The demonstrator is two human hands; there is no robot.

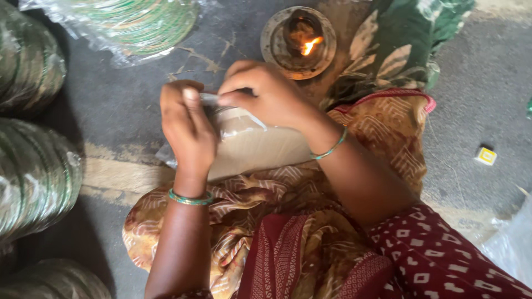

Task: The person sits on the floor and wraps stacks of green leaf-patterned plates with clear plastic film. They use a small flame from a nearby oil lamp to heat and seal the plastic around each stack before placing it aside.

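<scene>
My left hand (187,128) and my right hand (265,94) meet over my lap, both pinching the top edge of a clear plastic packet (239,123). The packet lies against a pale cardboard sheet (260,149) resting on my patterned cloth. Fingertips of the two hands almost touch at the packet's rim. Each wrist wears a thin green bangle (190,199). What is inside the packet is hidden by my hands.
A small lit oil lamp (299,40) burns on the grey floor just beyond my right hand. Stacks of green bangles wrapped in plastic (34,171) line the left side, another bundle (138,22) lies at the top. A small yellow box (486,156) sits at right.
</scene>
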